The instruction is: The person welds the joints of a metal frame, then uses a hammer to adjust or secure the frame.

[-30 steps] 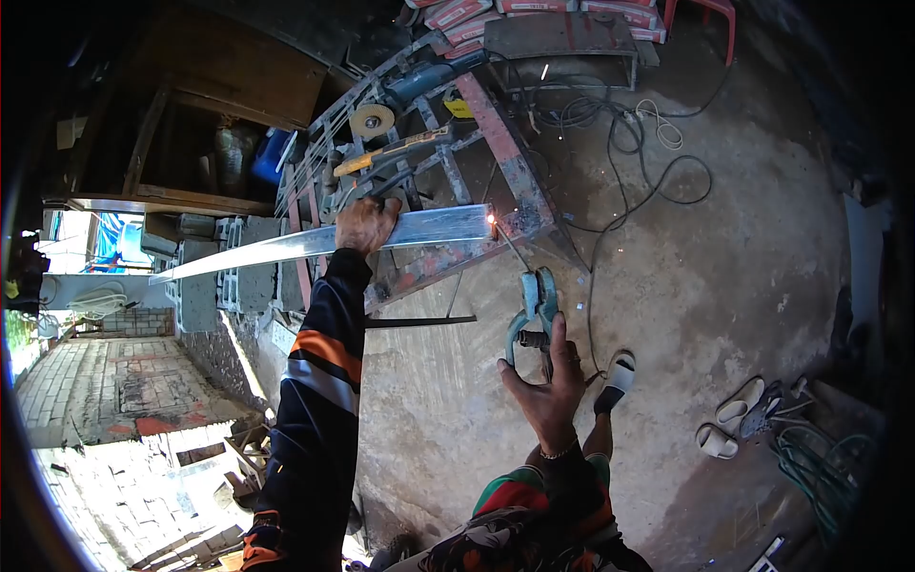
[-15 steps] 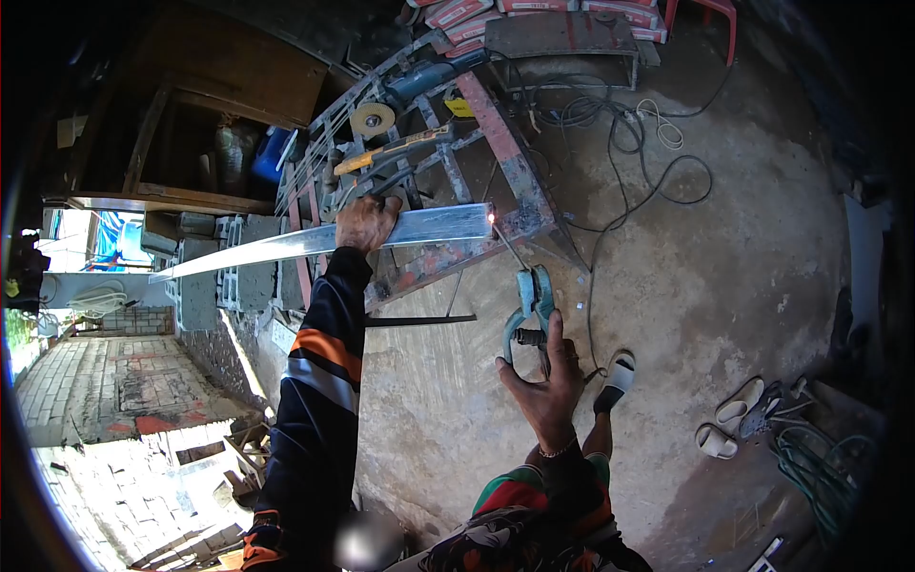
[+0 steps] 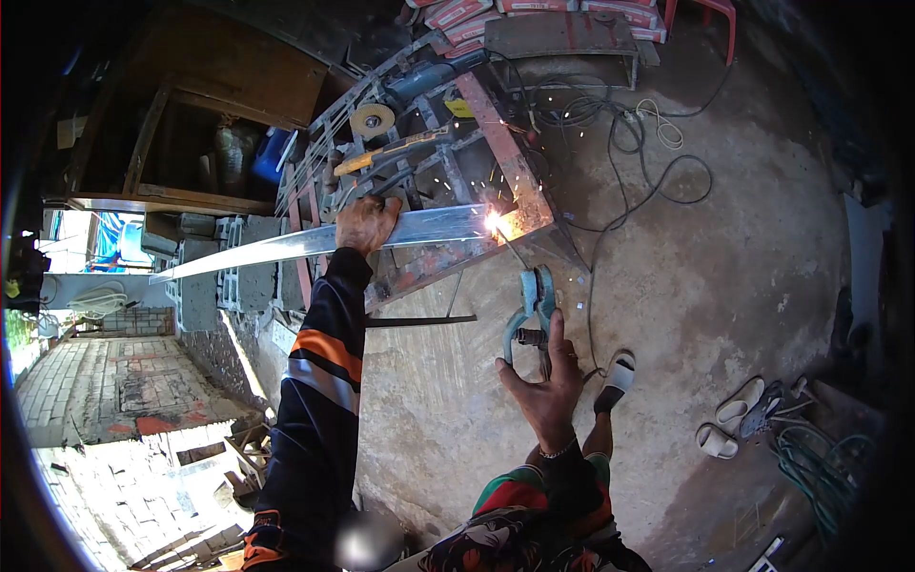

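Observation:
My left hand [image 3: 364,225] presses flat on a long shiny metal bar [image 3: 257,250] that lies across a red metal frame [image 3: 505,162]. My right hand [image 3: 545,386] grips a teal welding electrode holder [image 3: 530,307]. Its thin rod reaches up to the bar's right end, where a bright arc [image 3: 495,222] burns and sparks scatter over the frame.
An angle grinder [image 3: 419,78], a grinding disc [image 3: 372,120] and a yellow-handled hammer [image 3: 393,151] lie on the frame. Black cables [image 3: 648,172] loop over the concrete floor. Sandals [image 3: 729,419] and a green hose [image 3: 810,467] lie at right. My foot [image 3: 618,374] stands below the holder.
The small glow at the bar's end has flared into a bright arc with sparks flying over the frame. Both hands have stayed in place.

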The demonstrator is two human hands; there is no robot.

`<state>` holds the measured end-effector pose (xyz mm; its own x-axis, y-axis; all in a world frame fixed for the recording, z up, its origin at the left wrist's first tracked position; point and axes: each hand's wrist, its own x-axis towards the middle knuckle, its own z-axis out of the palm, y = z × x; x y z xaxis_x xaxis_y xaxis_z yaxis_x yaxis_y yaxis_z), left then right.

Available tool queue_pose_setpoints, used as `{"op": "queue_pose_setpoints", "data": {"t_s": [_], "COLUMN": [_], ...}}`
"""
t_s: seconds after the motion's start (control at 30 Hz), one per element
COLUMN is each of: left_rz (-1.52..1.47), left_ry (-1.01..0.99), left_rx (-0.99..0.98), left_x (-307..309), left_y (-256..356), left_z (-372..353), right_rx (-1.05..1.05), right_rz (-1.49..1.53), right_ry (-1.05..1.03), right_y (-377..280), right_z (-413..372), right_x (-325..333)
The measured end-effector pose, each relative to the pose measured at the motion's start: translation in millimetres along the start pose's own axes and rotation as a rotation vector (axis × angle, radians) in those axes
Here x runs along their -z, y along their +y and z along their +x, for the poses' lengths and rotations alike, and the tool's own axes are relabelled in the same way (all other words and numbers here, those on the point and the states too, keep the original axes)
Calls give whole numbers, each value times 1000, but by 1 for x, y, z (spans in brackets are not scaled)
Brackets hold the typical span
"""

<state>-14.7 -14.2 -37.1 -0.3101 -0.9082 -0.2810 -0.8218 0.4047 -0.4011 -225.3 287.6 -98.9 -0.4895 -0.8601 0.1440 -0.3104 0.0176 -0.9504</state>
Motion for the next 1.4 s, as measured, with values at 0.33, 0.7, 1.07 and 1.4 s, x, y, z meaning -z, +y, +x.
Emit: {"op": "queue_pose_setpoints", "data": {"t_s": [0.33,0.7,1.07,1.4], "left_rz": [23,-18,-177,-299], "left_ry": [132,101,-1,10], "left_rx": [-65,-15,59,118], "left_x": [-4,6,18,12], "left_y": [-2,4,6,4], "left_z": [-3,-7,-9,-4], "right_rx": [-110,183,103,22], "right_rz": [436,400,190,-120], "right_ry": [88,-158,-572,-451], "right_y": [16,12,41,-25], "right_z": [17,213,259,237], "right_x": [25,25,-7,38]}}
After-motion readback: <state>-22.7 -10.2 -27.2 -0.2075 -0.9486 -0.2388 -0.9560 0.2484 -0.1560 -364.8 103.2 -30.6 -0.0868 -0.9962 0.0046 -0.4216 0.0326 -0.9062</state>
